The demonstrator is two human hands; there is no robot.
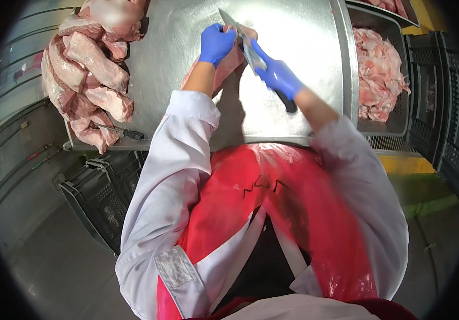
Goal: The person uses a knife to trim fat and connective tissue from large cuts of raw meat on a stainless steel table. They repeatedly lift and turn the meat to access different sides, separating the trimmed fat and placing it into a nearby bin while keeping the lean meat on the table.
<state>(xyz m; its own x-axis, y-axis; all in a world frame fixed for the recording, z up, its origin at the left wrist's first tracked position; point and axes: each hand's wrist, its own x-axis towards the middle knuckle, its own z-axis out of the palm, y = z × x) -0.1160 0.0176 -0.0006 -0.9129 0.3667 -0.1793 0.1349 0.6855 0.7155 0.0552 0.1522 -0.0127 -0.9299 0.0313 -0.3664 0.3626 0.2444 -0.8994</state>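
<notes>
Meat cut (228, 66) lies mid-table on the steel table (293, 64), and your left hand (216, 44) has its blue-gloved fingers curled tight over its top end. Your right hand (277, 76) is wrapped shut around the knife (250, 50), blade against the cut. Pork pieces (88, 80) pile up left; a tray of trimmings (379, 74) sits right.

No packages, signs or screens show. The nearest thing to a label is a pale grey rectangular patch (174, 266) on the left sleeve of the white coat, near the lower edge. Some black handwritten marks (264, 188) sit on the red plastic apron, at chest height.
</notes>
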